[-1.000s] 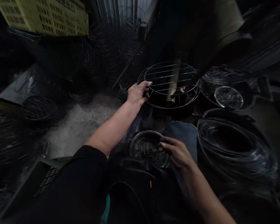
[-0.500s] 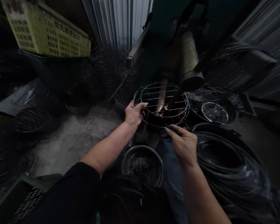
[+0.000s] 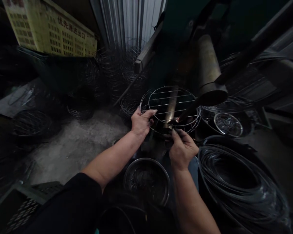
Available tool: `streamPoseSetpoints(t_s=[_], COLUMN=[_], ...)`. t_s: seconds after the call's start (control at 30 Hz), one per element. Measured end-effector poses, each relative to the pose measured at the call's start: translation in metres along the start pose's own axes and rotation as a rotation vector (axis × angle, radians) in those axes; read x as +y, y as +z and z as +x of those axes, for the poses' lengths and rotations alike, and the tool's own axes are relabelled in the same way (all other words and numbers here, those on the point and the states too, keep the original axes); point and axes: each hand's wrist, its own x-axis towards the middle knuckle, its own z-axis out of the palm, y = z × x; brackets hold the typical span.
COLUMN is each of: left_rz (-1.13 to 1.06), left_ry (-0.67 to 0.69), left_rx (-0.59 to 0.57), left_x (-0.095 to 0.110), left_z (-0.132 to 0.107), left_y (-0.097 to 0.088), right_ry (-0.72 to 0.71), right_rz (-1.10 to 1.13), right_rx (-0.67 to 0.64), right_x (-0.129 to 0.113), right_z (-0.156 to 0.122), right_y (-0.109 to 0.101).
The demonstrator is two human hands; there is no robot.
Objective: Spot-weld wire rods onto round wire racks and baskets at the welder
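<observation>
My left hand (image 3: 141,123) grips the near left rim of a round wire rack (image 3: 169,87), which lies tilted over a brass-coloured cylinder (image 3: 170,112). My right hand (image 3: 182,149) pinches a small thin piece, probably wire, close to the rack's near edge. A dark electrode arm (image 3: 200,105) reaches into the rack from the right, its tip glowing faintly. Below my hands, a steel bowl (image 3: 146,160) holds small bent wire pieces.
Large coils of black wire (image 3: 236,182) lie at right, beyond them a round wire frame (image 3: 228,125). Stacked wire racks (image 3: 117,71) stand behind, before a corrugated metal wall (image 3: 132,19). Concrete floor (image 3: 73,152) spreads left, with a perforated crate (image 3: 21,208) at lower left.
My right hand has moved from the steel bowl up to the rack's near edge. My left hand stays on the rim. The whole view has tilted upward.
</observation>
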Motion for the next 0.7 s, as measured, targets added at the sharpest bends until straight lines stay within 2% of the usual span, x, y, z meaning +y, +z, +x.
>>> streamPoseSetpoints(t_s=[0.17, 0.4, 0.7], left_rz=[-0.009, -0.01, 0.004], left_ry=[-0.01, -0.018, -0.037], left_rx=[0.014, 0.022, 0.081], left_x=[-0.001, -0.001, -0.004], left_z=[0.003, 0.005, 0.013], left_y=[0.001, 0.007, 0.012], right_ry=[-0.014, -0.019, 0.047], right_rz=[0.043, 0.12, 0.181], right_rx=[0.023, 0.039, -0.001], right_x=[0.005, 0.0, -0.008], right_z=[0.001, 0.008, 0.019], right_y=[0.0, 0.004, 0.006])
